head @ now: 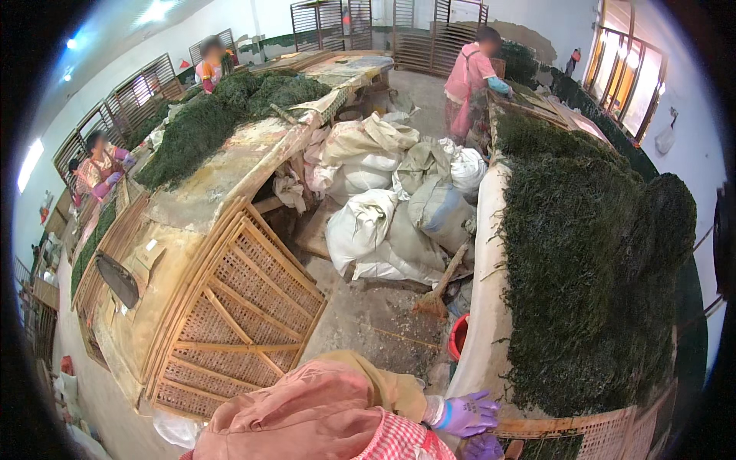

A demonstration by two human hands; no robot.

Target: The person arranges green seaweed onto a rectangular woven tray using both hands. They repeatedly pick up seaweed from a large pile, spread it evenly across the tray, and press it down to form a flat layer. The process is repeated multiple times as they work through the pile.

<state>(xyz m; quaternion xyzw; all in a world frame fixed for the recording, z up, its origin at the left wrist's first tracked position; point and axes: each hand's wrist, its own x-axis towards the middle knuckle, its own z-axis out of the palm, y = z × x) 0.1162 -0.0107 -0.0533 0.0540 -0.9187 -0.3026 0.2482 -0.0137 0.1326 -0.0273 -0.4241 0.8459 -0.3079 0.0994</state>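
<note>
My left hand (464, 415), in a purple rubber glove, lies palm down with its fingers apart at the corner of a bamboo-mesh frame (552, 426). My right hand (483, 446), gloved in the same purple, shows just below it and is cut off by the lower picture edge; its grip is hidden. Close to its fingertips is a small brown piece (513, 449), perhaps wood. Dark green strands that look like seaweed (566, 445) lie on the frame's mesh. Beyond the frame, a large heap of the same strands (586, 276) covers the cloth-edged table (480, 322).
Woven-mesh bamboo frames (241, 322) lean against the left table (190, 198). White sacks (368, 230), a broom (440, 290) and a red bucket (458, 338) stand between the tables. One co-worker (468, 80) bends over the right table; others (100, 167) work at the left.
</note>
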